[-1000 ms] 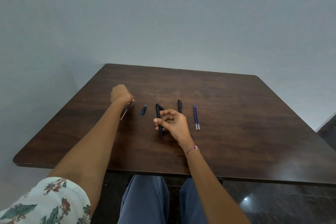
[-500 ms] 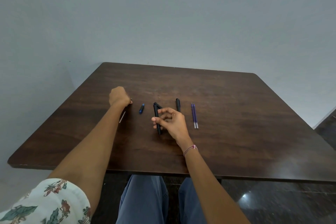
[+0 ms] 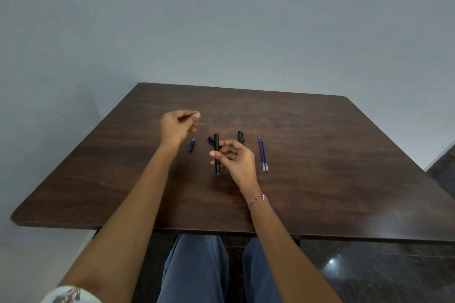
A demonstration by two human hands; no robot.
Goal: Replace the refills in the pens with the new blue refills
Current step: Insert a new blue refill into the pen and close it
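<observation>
On a dark wood table (image 3: 320, 155) against a bare grey wall. Grips the black pen barrel (image 3: 216, 155) in the right hand (image 3: 236, 160), thumb and curled fingers pinching its middle, both ends free. Holds the left hand (image 3: 178, 128) raised, loosely curled, seemingly empty. Just right of the right-hand fingers, apart from them, two blue refills (image 3: 263, 155) side by side: probably light, thin, bendy, rolling easily; best pinched mid-length, not at the tip.
</observation>
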